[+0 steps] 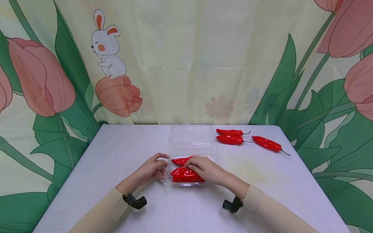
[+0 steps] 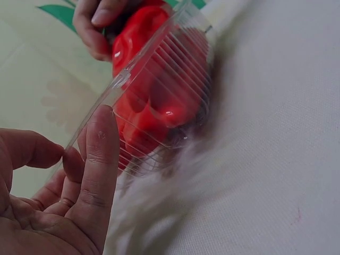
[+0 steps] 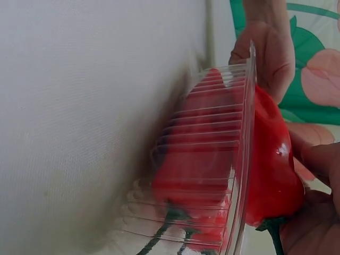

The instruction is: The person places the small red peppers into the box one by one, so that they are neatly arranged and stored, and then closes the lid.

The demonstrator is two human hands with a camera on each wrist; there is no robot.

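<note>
A clear plastic box [image 1: 189, 184] stands on the table with several red chili peppers in it, one long one [image 1: 180, 161] toward the back. My left hand [image 1: 153, 169] is at the box's left side, thumb and fingers at its rim [image 2: 121, 78] and one finger along the outer wall. Over the box, my right hand [image 1: 204, 166] has its fingers curled on a red chili pepper [image 3: 272, 175] that lies on top of the others, its stem [image 3: 273, 234] beside the palm. Ribbed walls show more peppers [image 3: 199, 154] beneath.
The box's clear lid [image 1: 191, 134] lies folded open toward the back. Right of it, two red chili peppers [image 1: 232, 132] lie side by side, and a third chili pepper [image 1: 266, 143] sits farther right. A printed curtain [image 1: 180, 64] hangs behind the white table [image 1: 122, 145].
</note>
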